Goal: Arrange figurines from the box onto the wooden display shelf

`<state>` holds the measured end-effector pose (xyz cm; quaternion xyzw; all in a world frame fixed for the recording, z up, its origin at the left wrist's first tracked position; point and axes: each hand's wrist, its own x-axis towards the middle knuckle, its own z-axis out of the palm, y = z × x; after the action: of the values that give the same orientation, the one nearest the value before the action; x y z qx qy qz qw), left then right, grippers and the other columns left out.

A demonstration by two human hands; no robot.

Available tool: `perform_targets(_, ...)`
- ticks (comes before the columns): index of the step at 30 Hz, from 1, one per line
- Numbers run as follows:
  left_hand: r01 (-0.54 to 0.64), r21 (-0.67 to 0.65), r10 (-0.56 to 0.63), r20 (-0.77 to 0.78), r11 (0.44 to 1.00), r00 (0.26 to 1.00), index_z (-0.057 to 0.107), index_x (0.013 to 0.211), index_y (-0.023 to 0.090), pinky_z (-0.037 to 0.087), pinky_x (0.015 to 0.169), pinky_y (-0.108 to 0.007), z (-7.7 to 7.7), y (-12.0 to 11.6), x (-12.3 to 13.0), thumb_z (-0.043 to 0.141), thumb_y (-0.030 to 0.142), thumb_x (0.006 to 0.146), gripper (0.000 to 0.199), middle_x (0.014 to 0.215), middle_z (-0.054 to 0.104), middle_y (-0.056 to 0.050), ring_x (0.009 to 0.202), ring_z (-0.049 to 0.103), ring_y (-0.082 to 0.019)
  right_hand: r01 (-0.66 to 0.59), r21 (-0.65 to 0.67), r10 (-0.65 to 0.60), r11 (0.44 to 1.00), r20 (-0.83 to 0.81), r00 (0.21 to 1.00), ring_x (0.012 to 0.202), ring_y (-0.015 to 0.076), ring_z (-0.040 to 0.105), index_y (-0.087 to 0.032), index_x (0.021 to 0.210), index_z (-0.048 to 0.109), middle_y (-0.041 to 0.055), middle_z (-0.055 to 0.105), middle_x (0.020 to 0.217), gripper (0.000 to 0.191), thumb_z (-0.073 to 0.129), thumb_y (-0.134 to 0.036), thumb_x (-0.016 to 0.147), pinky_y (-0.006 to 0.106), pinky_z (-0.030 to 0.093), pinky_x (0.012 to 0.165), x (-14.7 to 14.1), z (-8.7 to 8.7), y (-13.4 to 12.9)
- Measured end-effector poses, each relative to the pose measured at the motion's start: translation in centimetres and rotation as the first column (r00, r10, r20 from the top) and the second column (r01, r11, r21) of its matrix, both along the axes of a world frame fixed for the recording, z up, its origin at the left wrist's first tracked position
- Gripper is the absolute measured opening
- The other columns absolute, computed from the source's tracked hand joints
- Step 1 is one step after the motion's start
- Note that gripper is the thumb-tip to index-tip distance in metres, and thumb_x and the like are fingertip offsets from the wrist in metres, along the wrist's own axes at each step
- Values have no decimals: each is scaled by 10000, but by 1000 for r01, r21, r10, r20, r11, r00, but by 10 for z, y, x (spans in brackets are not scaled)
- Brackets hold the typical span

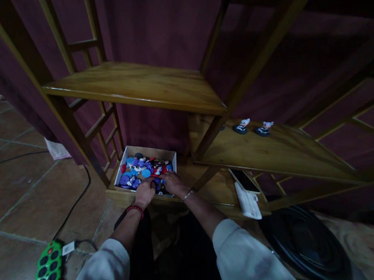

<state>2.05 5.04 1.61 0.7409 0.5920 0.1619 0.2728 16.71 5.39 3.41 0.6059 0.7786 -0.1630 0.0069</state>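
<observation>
A shallow white cardboard box (173, 161) sits on the low wooden shelf, full of small figurines (138, 164) in blue, purple, red and black, many on round bases. Over its near edge, my left hand (145, 192), with a red bead bracelet at the wrist, reaches in with fingers curled down by a small dark piece. My right hand (174, 183), wearing a thin silver bracelet, dips into the box beside it, fingers bent among the pieces. Whatever either hand pinches is too dim and small to name.
Above the box juts a wooden shelf (132, 87). Two figurines with white tops (242, 126) stand on the shelf to the right. Below them lie a phone (245, 181) and a white packet (248, 201). A green power strip (46, 274) with cables and a black round seat (307, 246) flank me.
</observation>
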Motion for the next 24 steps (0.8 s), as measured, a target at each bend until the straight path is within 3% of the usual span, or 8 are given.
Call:
perform_targets(5,-2,-29,2,19,1000,1000,558,1126,162,386,906,-275,0,1,0,380,182,797,375,1118,606,-71,1031,543,-178,-1,21,2,1000,-70,998,1034,153,476,-125,1033,605,85,585,1078,335,504,-46,723,251,300,953,1,1,1)
perform_targets(11,-31,7,31,62,999,998,626,1002,184,381,914,-241,-2,0,0,397,160,776,323,1095,614,-33,999,551,-152,-70,68,73,995,-42,996,1044,182,434,-189,852,674,64,603,986,240,479,-86,756,266,353,883,8,16,-11)
perform_targets(15,-67,25,67,6,997,998,643,957,195,383,904,-240,-1,-2,2,402,180,779,300,1061,629,-36,956,567,-150,-130,-14,131,991,74,989,978,197,505,-233,912,674,64,642,911,259,490,-127,763,277,387,823,6,21,-17)
perform_targets(20,19,-18,-21,-109,1000,994,648,949,197,405,847,-263,6,-5,2,391,199,790,301,979,662,-72,932,587,-176,-44,-88,61,995,193,979,897,201,584,-206,941,670,100,660,912,246,491,-157,780,276,422,760,-7,25,-16)
perform_targets(24,60,-48,-67,-156,997,985,643,956,206,422,803,-279,10,-7,2,366,212,804,316,932,675,-83,889,606,-189,-46,-62,58,997,207,977,919,202,580,-177,924,664,120,645,944,253,437,-152,817,283,431,769,-12,24,-17)
